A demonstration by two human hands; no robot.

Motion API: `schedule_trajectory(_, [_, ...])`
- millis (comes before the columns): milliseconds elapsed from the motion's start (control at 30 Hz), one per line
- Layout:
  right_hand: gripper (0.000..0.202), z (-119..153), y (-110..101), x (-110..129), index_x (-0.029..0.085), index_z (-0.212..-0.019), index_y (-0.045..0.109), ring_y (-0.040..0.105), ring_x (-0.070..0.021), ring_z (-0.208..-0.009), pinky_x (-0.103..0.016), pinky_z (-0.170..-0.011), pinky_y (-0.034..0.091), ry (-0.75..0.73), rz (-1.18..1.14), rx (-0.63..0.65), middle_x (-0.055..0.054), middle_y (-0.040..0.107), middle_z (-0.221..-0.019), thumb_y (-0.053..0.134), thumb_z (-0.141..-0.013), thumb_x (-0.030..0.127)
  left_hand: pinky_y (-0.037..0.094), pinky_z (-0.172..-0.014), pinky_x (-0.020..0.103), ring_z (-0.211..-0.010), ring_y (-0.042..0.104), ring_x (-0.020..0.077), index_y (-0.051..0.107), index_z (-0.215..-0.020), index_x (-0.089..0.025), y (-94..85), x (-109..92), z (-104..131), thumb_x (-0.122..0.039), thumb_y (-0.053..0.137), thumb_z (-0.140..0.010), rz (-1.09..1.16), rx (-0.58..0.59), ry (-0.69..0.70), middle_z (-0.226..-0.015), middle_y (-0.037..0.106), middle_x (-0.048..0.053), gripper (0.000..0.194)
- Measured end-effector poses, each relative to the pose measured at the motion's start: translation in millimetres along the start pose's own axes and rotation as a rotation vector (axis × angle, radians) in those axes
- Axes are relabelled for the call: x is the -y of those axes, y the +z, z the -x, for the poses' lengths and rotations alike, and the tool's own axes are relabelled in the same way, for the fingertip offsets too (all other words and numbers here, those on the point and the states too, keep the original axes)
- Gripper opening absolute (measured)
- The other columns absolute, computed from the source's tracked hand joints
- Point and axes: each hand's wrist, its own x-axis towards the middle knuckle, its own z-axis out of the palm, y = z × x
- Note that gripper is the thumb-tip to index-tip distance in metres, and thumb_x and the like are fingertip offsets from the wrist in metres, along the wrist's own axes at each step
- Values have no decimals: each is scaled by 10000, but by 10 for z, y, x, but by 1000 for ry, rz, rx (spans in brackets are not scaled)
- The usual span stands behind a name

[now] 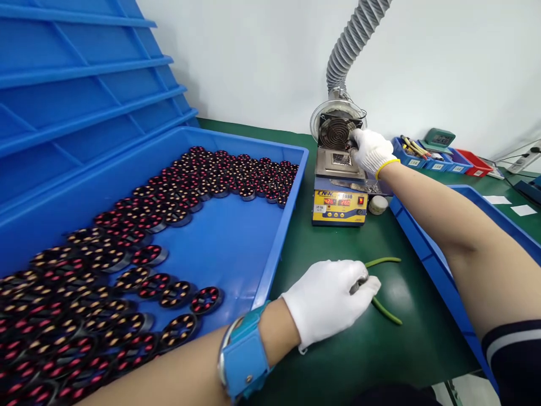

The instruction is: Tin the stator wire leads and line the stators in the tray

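Observation:
Fingers of my white-gloved left hand (333, 299) are curled round the head end of green-handled pliers (385, 311) low over the green table. The two handles spread out to the right; the jaws are hidden, so the exact kind of pliers is unclear. My right hand (372, 151), in a white glove with a yellow cuff, is closed at the right side of the solder pot (338, 163). Something small and dark shows at its fingertips, too hidden to name. The pot's yellow front panel (339, 208) has lit red digits.
A large blue tray (276, 242) on the left holds many round black coil parts (177, 214). Behind the pot rises a grey extraction hose (355, 39). A white jar (378, 204), another blue tray (426, 237), small tool bins (409, 160) and a red bin (473, 163) stand right.

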Motion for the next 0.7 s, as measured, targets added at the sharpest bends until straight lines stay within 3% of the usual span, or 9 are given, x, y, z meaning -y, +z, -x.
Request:
schedule_trajectory(333, [417, -14, -19, 117, 189, -1258, 601, 596, -326, -1065, -499, -902, 499, -52, 79, 63, -146, 610, -1200, 532, -848, 218, 285, -533, 284, -570, 538, 159, 522, -675, -208, -26, -14, -10, -471, 388, -941, -36, 50, -8, -629, 597, 1, 397])
schedule_trajectory(500, [395, -59, -68, 124, 182, -1227, 625, 614, -336, -1040, -498, -870, 509, -57, 60, 52, -154, 634, -1170, 554, -840, 209, 301, -540, 289, -592, 559, 170, 573, -715, -212, -25, -11, -8, -481, 400, -934, -27, 59, -24, -646, 624, 10, 388])
schedule_trajectory(600, [368, -57, -149, 108, 186, -1208, 640, 615, -328, -1058, -496, -877, 503, -52, 6, -12, -115, 655, -1130, 548, -860, 268, 359, -580, 299, -639, 585, 180, 627, -771, -221, -32, -28, -18, -479, 453, -913, 82, 1, -83, -702, 657, 14, 342])
schedule_trajectory(700, [367, 35, -281, 107, 187, -1182, 659, 614, -279, -1066, -433, -901, 489, -49, -119, -47, -74, 663, -1099, 523, -875, 333, 450, -682, 307, -735, 630, 188, 658, -933, -216, -59, -48, -58, -459, 552, -866, 364, -149, -241, -802, 694, 25, 273])
